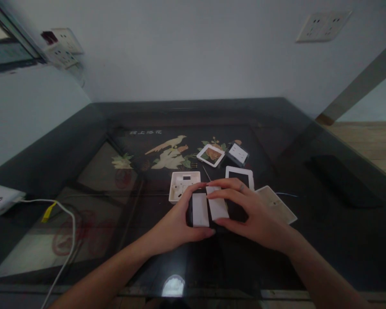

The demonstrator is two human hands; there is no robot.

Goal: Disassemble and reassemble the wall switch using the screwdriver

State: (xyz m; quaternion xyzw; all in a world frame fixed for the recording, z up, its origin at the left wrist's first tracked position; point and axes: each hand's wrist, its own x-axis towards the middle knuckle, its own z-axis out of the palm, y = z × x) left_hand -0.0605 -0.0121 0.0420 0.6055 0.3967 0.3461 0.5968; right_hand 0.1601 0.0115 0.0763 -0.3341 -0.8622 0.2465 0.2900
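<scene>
My left hand (176, 223) and my right hand (251, 214) both grip a black wall switch module (209, 210) with white rocker keys, held just above the dark glass table (212, 266). Left thumb and fingers clasp its left side. My right index finger lies across the right white rocker, the thumb under the module's front edge. Just behind the hands lies a white back box (182, 182), and a white frame (241, 174) sits behind my right hand.
Further back lie another white frame (210, 155) and a small switch module (238, 153). A beige plate (276, 204) rests right of my right hand. A white device (0, 198) with a cable (69, 231) sits at the left edge. Wall sockets (321, 25) hang above.
</scene>
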